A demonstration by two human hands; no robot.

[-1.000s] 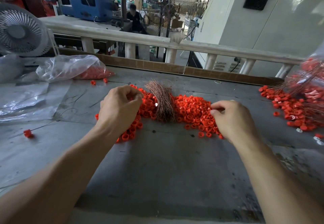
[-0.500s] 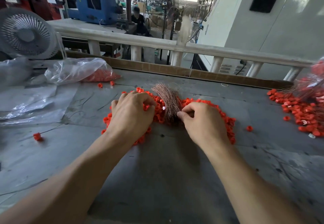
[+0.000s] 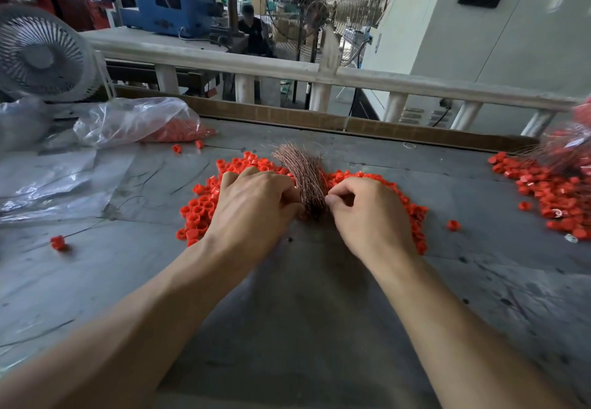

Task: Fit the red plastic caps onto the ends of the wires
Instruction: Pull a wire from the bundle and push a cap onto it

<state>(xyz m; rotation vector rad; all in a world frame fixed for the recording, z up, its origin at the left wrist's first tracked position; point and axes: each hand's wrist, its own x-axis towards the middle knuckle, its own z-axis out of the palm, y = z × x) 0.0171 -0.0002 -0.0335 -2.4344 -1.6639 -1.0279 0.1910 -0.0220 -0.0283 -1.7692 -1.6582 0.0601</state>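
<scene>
Item: copper wires [image 3: 303, 178], one bundle, mid-desk [image 3: 303, 312] amid loose red caps [image 3: 198, 207]. Left hand [image 3: 256, 213] curled at the bundle's near end; contents unseen. Right hand [image 3: 367, 213] pinches there, object too small to tell. We advise isolating one wire end, then pressing the cap on squarely.
</scene>
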